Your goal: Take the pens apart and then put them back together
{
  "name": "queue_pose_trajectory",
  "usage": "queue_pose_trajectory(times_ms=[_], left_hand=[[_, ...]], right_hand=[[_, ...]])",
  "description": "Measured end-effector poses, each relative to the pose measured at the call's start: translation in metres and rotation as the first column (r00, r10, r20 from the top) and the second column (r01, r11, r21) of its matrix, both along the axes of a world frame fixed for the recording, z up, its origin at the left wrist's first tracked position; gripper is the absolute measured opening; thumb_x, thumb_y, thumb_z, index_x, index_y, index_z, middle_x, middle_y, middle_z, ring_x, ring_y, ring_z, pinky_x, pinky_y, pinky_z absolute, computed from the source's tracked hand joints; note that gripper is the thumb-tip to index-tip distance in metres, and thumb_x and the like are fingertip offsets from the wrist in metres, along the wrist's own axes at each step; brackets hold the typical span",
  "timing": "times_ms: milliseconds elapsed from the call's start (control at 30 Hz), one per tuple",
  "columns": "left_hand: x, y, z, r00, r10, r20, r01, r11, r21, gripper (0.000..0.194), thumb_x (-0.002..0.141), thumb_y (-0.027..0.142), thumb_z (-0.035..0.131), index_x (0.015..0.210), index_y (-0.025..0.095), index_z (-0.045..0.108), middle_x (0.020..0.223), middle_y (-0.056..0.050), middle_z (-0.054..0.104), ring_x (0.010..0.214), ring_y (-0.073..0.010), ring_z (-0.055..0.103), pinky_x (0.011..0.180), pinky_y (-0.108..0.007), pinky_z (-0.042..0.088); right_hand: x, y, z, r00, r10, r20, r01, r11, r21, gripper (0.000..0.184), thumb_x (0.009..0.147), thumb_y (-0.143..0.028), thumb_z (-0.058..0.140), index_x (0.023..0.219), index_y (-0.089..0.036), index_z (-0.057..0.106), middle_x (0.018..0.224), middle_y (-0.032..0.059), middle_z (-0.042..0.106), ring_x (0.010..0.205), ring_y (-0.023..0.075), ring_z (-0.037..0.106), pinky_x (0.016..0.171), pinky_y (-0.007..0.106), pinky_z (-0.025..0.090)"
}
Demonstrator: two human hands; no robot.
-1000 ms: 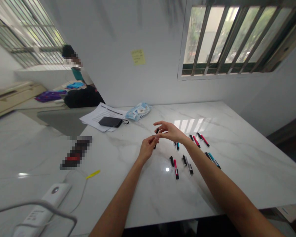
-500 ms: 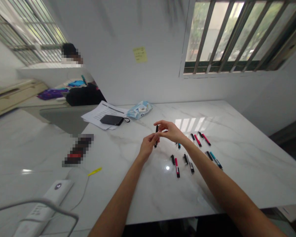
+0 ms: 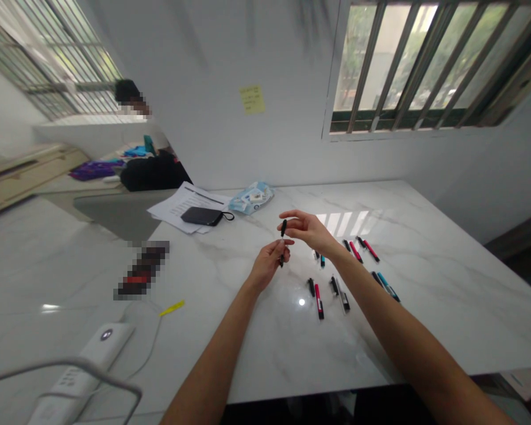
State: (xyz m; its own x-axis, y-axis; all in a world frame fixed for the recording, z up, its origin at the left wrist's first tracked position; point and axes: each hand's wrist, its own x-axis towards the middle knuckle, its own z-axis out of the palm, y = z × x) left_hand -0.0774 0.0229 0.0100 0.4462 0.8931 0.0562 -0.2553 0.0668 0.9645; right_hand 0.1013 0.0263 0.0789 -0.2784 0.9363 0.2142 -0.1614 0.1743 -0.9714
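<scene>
My left hand (image 3: 266, 267) is closed around the lower part of a pen (image 3: 282, 264), whose dark end shows below the fingers. Just above it, my right hand (image 3: 310, 232) pinches a black pen cap (image 3: 284, 228) between thumb and fingers. A thin, light strip shows between cap and left hand; whether the two parts still touch I cannot tell. On the table to the right lie several pens with black caps beside them: a red pen (image 3: 319, 301), a clear pen (image 3: 342, 295), a blue pen (image 3: 388, 286) and red pens (image 3: 371, 250) farther back.
On the white marble table (image 3: 265, 372) lie papers (image 3: 168, 211), a black pouch (image 3: 201, 216) and a blue wipes packet (image 3: 252, 198). At the left are a power strip (image 3: 82, 369), a cable with a yellow tag (image 3: 172, 308) and a blurred-out dark object (image 3: 142, 270). Another person (image 3: 159, 139) sits behind a partition.
My right hand has risen slightly with the black cap, drawing it upward from the part in my left hand. The left hand has stayed nearly in place.
</scene>
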Motion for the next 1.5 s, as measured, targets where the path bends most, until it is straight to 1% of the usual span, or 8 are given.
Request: queue_pose_trajectory(times_ms=[167, 333, 433, 567, 767, 1000, 1133, 1500], left_hand=[[0.004, 0.0, -0.003, 1.0, -0.006, -0.01, 0.006, 1.0, 0.015, 0.042, 0.089, 0.05, 0.073, 0.111, 0.015, 0.071, 0.079, -0.001, 0.059, 0.074, -0.012, 0.053, 0.074, -0.027, 0.041], [0.003, 0.005, -0.001, 0.993, 0.103, 0.059, -0.1, 0.994, -0.043, 0.042, 0.084, 0.049, 0.078, 0.105, 0.015, 0.069, 0.075, 0.0, 0.058, 0.07, -0.0113, 0.052, 0.069, -0.026, 0.042], [-0.003, 0.013, 0.002, 0.968, 0.205, 0.143, -0.191, 0.976, -0.107, 0.041, 0.08, 0.045, 0.082, 0.106, 0.016, 0.069, 0.076, 0.001, 0.057, 0.069, -0.0098, 0.053, 0.067, -0.024, 0.043], [-0.013, 0.02, 0.004, 0.935, 0.293, 0.202, -0.261, 0.951, -0.167, 0.041, 0.077, 0.042, 0.085, 0.104, 0.015, 0.07, 0.077, 0.001, 0.056, 0.069, -0.0086, 0.053, 0.065, -0.022, 0.044], [-0.013, 0.019, 0.002, 0.942, 0.283, 0.179, -0.253, 0.952, -0.174, 0.043, 0.077, 0.043, 0.085, 0.104, 0.014, 0.07, 0.076, 0.001, 0.057, 0.067, -0.0078, 0.053, 0.062, -0.021, 0.044], [-0.012, 0.02, -0.002, 0.931, 0.335, 0.147, -0.307, 0.934, -0.185, 0.043, 0.077, 0.043, 0.084, 0.104, 0.013, 0.07, 0.075, 0.002, 0.057, 0.063, -0.007, 0.053, 0.059, -0.02, 0.042], [-0.013, 0.02, -0.003, 0.93, 0.341, 0.141, -0.315, 0.932, -0.18, 0.042, 0.077, 0.044, 0.084, 0.104, 0.013, 0.07, 0.074, 0.002, 0.058, 0.063, -0.0071, 0.053, 0.06, -0.02, 0.043], [-0.009, 0.018, -0.005, 0.948, 0.308, 0.082, -0.296, 0.946, -0.128, 0.046, 0.077, 0.05, 0.082, 0.103, 0.014, 0.071, 0.074, 0.002, 0.057, 0.063, -0.0074, 0.051, 0.06, -0.02, 0.04]], right_hand=[[0.002, 0.005, 0.003, 0.972, -0.217, -0.087, 0.224, 0.972, 0.075, 0.049, 0.078, -0.035, 0.078, 0.122, -0.022, 0.062, 0.113, 0.0089, 0.076, 0.107, 0.0211, 0.071, 0.095, 0.035, 0.056], [0.018, 0.016, -0.006, 0.903, -0.43, 0.01, 0.426, 0.896, 0.123, 0.048, 0.082, -0.035, 0.073, 0.127, -0.023, 0.061, 0.107, 0.0075, 0.076, 0.095, 0.0188, 0.072, 0.084, 0.031, 0.057], [0.022, 0.016, -0.019, 0.853, -0.406, 0.329, 0.374, 0.914, 0.159, 0.043, 0.081, -0.024, 0.072, 0.124, -0.025, 0.068, 0.095, 0.0031, 0.075, 0.076, 0.0155, 0.07, 0.073, 0.029, 0.056], [0.009, 0.013, -0.041, 0.635, -0.311, 0.708, 0.275, 0.947, 0.169, 0.036, 0.08, -0.014, 0.072, 0.114, -0.023, 0.076, 0.091, 0.0057, 0.076, 0.078, 0.0191, 0.071, 0.078, 0.031, 0.055], [-0.003, 0.014, -0.06, 0.373, -0.188, 0.909, 0.208, 0.971, 0.115, 0.038, 0.083, -0.015, 0.072, 0.12, -0.019, 0.076, 0.1, 0.0118, 0.077, 0.099, 0.027, 0.071, 0.088, 0.034, 0.052], [0.013, 0.009, -0.054, 0.357, -0.101, 0.929, -0.009, 0.994, 0.111, 0.079, 0.073, -0.014, 0.083, 0.148, -0.017, 0.056, 0.134, 0.0178, 0.064, 0.102, 0.0251, 0.069, 0.092, 0.033, 0.051], [0.012, 0.009, -0.055, 0.395, -0.117, 0.911, -0.062, 0.986, 0.154, 0.074, 0.073, -0.002, 0.072, 0.144, -0.018, 0.059, 0.131, 0.0133, 0.067, 0.092, 0.019, 0.069, 0.091, 0.03, 0.05], [0.005, 0.011, -0.058, 0.451, -0.162, 0.878, -0.04, 0.979, 0.201, 0.069, 0.075, -0.009, 0.081, 0.14, -0.021, 0.061, 0.125, 0.0084, 0.074, 0.086, 0.0168, 0.071, 0.087, 0.027, 0.052]])
